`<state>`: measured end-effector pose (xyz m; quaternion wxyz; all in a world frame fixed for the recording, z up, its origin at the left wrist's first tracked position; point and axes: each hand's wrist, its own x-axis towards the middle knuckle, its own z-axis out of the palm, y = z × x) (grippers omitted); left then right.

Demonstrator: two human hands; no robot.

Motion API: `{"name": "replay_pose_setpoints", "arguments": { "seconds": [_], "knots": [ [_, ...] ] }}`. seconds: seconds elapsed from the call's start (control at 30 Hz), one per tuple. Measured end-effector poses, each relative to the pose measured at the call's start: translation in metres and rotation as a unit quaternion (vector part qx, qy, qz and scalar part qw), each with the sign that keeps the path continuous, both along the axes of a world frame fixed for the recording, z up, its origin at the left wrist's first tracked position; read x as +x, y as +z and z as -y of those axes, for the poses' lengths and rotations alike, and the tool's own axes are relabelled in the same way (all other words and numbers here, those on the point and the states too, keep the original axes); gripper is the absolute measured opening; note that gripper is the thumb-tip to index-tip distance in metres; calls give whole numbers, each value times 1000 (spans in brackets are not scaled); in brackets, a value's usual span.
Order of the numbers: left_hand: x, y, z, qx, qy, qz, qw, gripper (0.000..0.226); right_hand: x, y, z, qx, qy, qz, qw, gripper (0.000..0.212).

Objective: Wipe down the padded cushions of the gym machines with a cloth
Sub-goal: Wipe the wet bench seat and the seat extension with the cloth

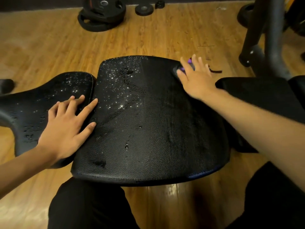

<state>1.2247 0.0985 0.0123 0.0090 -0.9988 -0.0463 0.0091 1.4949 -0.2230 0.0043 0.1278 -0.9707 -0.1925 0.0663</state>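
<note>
The large cushion (148, 121) lies with its long axis running away from the person, narrower end far. On its far right corner the right hand (196, 80) presses a purple cloth (182, 68) with straight, spread fingers; the cloth seems bunched, mostly hidden. At its left edge the left hand (66, 128) rests flat and open on the smaller cushion (33, 100).

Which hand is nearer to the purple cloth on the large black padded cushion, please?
Right. The right hand presses on the purple cloth at the far right corner of the large black padded cushion; the left hand rests at its left edge.
</note>
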Motion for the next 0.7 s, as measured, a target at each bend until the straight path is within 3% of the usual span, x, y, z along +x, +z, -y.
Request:
{"name": "replay_pose_setpoints", "arguments": {
  "seconds": [0.07, 0.13, 0.23, 0.37, 0.6, 0.7],
  "knots": [
    [1, 1, 1, 0, 2, -4, 1000, 70, 17, 3, -9, -6, -18, -38, 999, 62],
    [1, 2, 2, -3, 4, -8, 1000, 70, -8, 2, -3, 6, -21, -16, 1000, 61],
    [1, 3, 1, -2, 2, -13, 1000, 71, -99, -5, 29, 14, 9, 22, 1000, 61],
    [2, 6, 2, -3, -1, -21, 1000, 72, -196, -1, 67, -12, 53, -5, 998, 63],
    [2, 9, 4, -17, -48, -12, 999, 76, -32, -7, 18, -5, 2, 29, 1000, 61],
    [2, 9, 3, -15, -51, -22, 998, 76, -4, -9, 4, -9, -19, 15, 1000, 62]
  ]
}}
